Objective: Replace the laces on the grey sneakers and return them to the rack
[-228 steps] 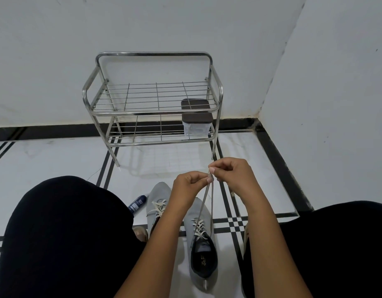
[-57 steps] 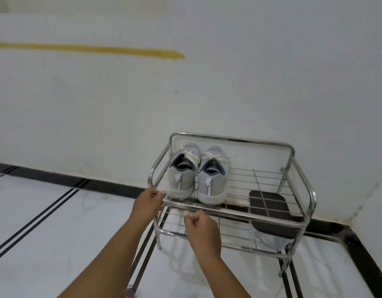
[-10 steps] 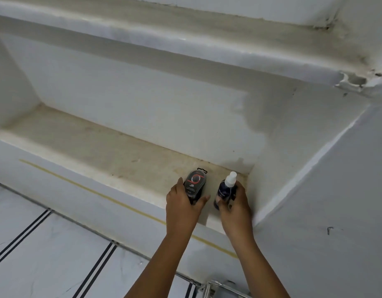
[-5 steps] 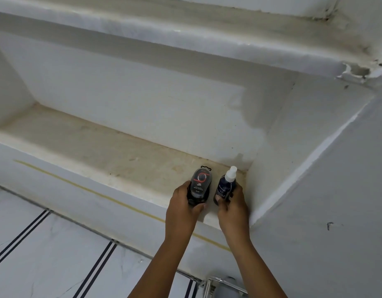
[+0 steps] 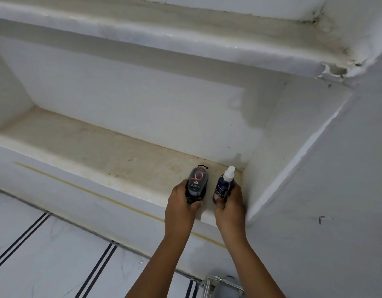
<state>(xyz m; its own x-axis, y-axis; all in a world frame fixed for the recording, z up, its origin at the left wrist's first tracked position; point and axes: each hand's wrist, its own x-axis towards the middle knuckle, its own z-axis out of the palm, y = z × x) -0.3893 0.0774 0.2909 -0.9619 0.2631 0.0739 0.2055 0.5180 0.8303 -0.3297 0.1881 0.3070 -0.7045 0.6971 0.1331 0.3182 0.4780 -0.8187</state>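
My left hand (image 5: 181,208) grips a black shoe-shine sponge case (image 5: 196,182) with a red ring on its label, standing on the stained wall shelf (image 5: 104,153). My right hand (image 5: 230,208) grips a dark blue spray bottle (image 5: 224,186) with a white nozzle, upright beside the case near the shelf's right corner. Only the top rail of the metal shoe rack (image 5: 216,280) shows at the bottom edge. A grey shape, probably a sneaker (image 5: 226,290), sits behind that rail.
The shelf is a recessed niche with a second ledge (image 5: 185,37) above it and a side wall (image 5: 278,134) close on the right. Below lies white tiled floor (image 5: 46,254) with black stripes. A yellow line runs along the shelf front.
Both hands have pushed the sponge case and spray bottle a little farther onto the shelf, standing them upright near the right corner. The view has barely shifted.
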